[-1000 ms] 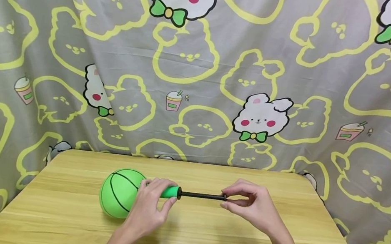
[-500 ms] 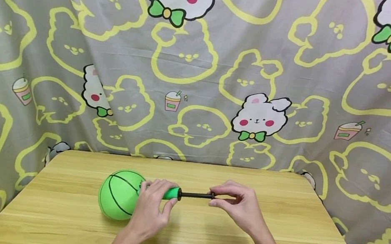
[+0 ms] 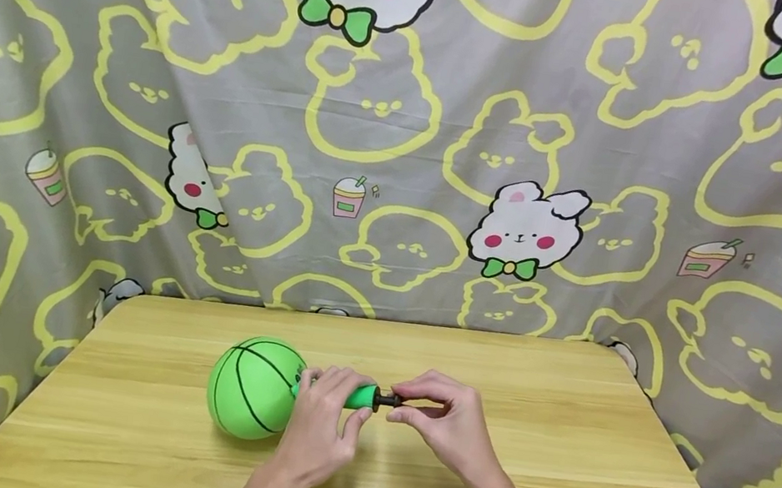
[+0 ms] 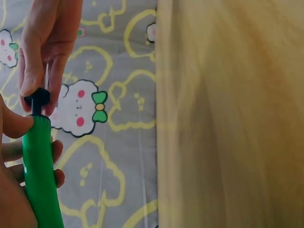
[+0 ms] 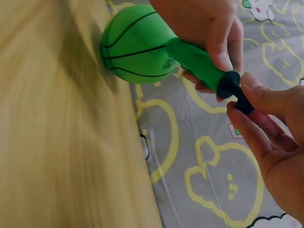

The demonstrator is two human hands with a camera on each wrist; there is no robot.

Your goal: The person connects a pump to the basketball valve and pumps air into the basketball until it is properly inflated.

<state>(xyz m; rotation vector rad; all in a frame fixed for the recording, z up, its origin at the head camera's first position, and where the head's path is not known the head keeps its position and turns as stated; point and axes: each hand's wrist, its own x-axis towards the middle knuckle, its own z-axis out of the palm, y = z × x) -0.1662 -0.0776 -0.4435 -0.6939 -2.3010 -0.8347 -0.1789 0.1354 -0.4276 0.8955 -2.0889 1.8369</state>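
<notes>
A green ball [image 3: 252,392] with black seam lines sits on the wooden table, left of both hands. Against its right side stands the tip end of a green hand pump [image 3: 361,396], held level above the table. My left hand [image 3: 321,428] grips the pump's green barrel, thumb near its black end cap. With thumb and fingers, my right hand [image 3: 448,421] pinches the black handle [image 5: 244,103] at the end of the plunger rod. Only a short length of rod shows between cap and handle. In the left wrist view the barrel [image 4: 40,166] lies across the left fingers.
The wooden table [image 3: 554,471] stretches out around the hands. Behind it and at both sides hangs a grey curtain [image 3: 399,186] printed with yellow outlines and white cartoon animals.
My right hand has moved left, pushing the plunger rod nearly all the way into the barrel. The left hand keeps its grip, and the ball stays at the pump's tip.
</notes>
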